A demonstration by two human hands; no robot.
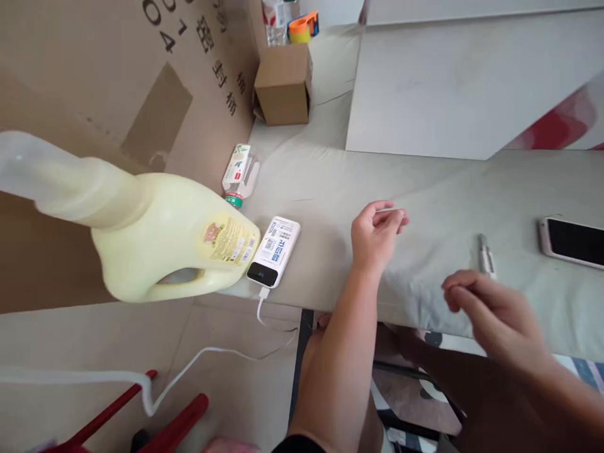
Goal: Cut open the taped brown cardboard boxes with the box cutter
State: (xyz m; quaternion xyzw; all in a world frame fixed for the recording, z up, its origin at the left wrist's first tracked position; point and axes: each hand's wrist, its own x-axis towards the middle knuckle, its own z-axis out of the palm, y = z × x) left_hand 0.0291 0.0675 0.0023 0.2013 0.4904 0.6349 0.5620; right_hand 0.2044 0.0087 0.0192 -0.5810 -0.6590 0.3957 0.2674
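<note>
My left hand [376, 236] hovers over the middle of the cloth-covered table [325, 182], thumb and fingers curled together. Any small thing inside its fingers is hidden. To the right and nearer the front edge is my right hand [495, 311], closed, with the thumb against the bent fingers; whether it holds something cannot be made out. Just beyond the right hand lies a slim silver-and-white marker-like tube [486, 255]. A phone [578, 241] with a dark screen rests farther right. Left of my left hand lies a white power bank [276, 251] with a cable [262, 302] plugged in.
A large pale-yellow jug [174, 233] stands at the left, beside a big cardboard box [202, 126]. Behind the power bank lies a clear plastic bottle [241, 176]. A small cardboard box [285, 85], an orange tape dispenser [302, 26] and a large white box [425, 88] occupy the back.
</note>
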